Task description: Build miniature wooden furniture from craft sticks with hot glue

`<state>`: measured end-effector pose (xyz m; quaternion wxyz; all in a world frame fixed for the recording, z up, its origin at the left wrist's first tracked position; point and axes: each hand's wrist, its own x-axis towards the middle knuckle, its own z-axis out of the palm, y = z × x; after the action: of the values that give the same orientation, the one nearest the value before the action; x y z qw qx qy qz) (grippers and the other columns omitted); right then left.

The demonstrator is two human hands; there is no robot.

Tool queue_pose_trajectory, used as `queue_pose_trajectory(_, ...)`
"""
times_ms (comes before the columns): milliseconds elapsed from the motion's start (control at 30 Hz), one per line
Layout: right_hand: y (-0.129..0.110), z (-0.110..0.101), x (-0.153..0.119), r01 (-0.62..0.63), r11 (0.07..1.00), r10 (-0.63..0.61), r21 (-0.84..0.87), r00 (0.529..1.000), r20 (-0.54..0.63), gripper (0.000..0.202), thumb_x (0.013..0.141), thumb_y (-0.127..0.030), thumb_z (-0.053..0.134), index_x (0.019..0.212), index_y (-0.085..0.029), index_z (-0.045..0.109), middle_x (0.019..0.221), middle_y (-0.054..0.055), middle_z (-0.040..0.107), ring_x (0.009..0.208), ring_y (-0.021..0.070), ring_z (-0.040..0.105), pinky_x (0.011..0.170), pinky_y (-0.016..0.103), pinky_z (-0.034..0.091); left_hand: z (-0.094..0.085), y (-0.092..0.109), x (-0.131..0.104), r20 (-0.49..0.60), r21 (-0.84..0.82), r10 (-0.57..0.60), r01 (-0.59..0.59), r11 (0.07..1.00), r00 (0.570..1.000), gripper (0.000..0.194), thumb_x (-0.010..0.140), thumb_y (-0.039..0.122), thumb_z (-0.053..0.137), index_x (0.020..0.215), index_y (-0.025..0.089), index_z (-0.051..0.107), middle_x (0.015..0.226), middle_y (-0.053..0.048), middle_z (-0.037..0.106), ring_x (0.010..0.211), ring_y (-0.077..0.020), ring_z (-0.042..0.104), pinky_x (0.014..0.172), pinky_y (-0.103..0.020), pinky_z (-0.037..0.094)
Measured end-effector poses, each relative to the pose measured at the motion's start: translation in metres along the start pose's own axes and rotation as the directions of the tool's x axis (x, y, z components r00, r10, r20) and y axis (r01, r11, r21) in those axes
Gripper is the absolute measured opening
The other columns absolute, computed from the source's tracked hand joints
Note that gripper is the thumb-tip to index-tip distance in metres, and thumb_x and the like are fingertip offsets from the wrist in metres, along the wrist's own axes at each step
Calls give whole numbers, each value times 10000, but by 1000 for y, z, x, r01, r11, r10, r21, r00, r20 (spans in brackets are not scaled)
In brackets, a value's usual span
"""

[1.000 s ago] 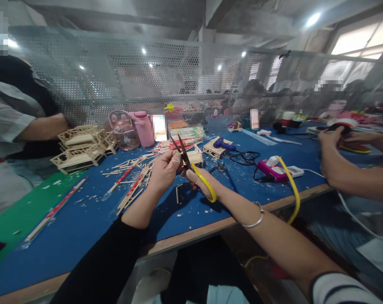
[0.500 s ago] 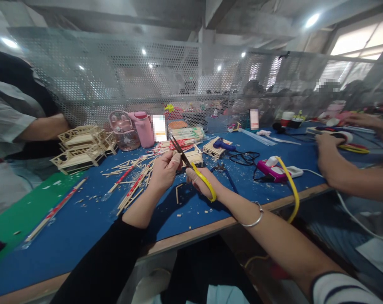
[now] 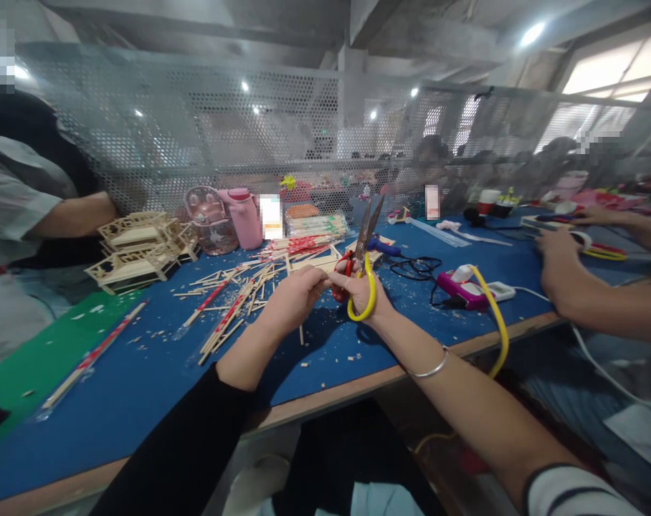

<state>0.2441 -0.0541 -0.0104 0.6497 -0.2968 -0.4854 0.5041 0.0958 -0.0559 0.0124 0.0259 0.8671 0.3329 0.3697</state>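
Note:
My right hand [image 3: 369, 292] holds a pair of scissors [image 3: 366, 228], its blades pointing up and slightly apart. One handle loop is yellow and the other is red. Close against it, my left hand [image 3: 300, 295] is closed in a pinch, its fingertips meeting those of my right hand. Whatever lies between those fingertips is too small or hidden to make out. Just behind the hands is a small wooden stick frame [image 3: 317, 262], partly covered. Loose wooden sticks [image 3: 234, 315] are scattered to the left of my left hand, some in red-marked wrappers.
Finished-looking stick models [image 3: 137, 258] stand at the back left near a pink bottle [image 3: 243, 218]. A blue glue gun [image 3: 384, 247], its black cable and a purple power strip [image 3: 462, 290] lie to the right. Co-workers' arms [image 3: 578, 279] are at the far right and far left.
The scissors have swung from pointing up-left to pointing upright, away from my left fingers. My left hand has shifted right and slightly down, meeting my right fingertips.

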Motion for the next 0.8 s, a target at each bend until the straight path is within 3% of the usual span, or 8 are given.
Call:
queue_pose_trajectory(167,-5,-3,1,-162,967,157,196,987,42,374,525,-285,777,733,-183,482,557,-55,549,472,76,519,402,172,394,9,3,-4,-59,-289,-175,151,945,983,256,741,405,653,842,177,593,764,-13,601,638,-120,518,590,-237,411)
queue_pose_trajectory(333,-6,-5,3,-248,929,242,273,969,54,337,523,-265,772,715,-174,510,599,-37,600,450,69,527,343,147,334,24,10,-3,-100,-633,-325,192,750,940,239,744,364,657,840,164,571,760,-14,618,673,-121,577,646,-248,467)
queue_pose_trajectory(467,-5,-3,1,-247,937,246,246,969,36,343,512,-266,780,714,-178,517,561,-47,563,470,96,554,338,158,334,26,11,-1,-82,-749,-386,198,632,919,248,746,350,654,881,151,591,791,-30,653,728,-142,617,723,-288,495)
queue_pose_trajectory(633,-9,0,-2,-223,957,219,183,975,42,393,489,-319,812,687,-173,505,518,-63,500,448,84,511,340,161,342,20,9,-3,-112,-641,-340,194,743,934,216,785,350,610,847,148,653,839,-57,670,796,-164,621,771,-307,497)
queue_pose_trajectory(800,-6,2,-3,-174,977,174,126,985,13,434,485,-360,815,721,-176,501,551,-65,503,453,83,502,345,175,343,17,13,-5,-179,-476,-293,178,861,939,203,803,351,570,805,163,647,827,-55,652,776,-160,607,684,-268,493)
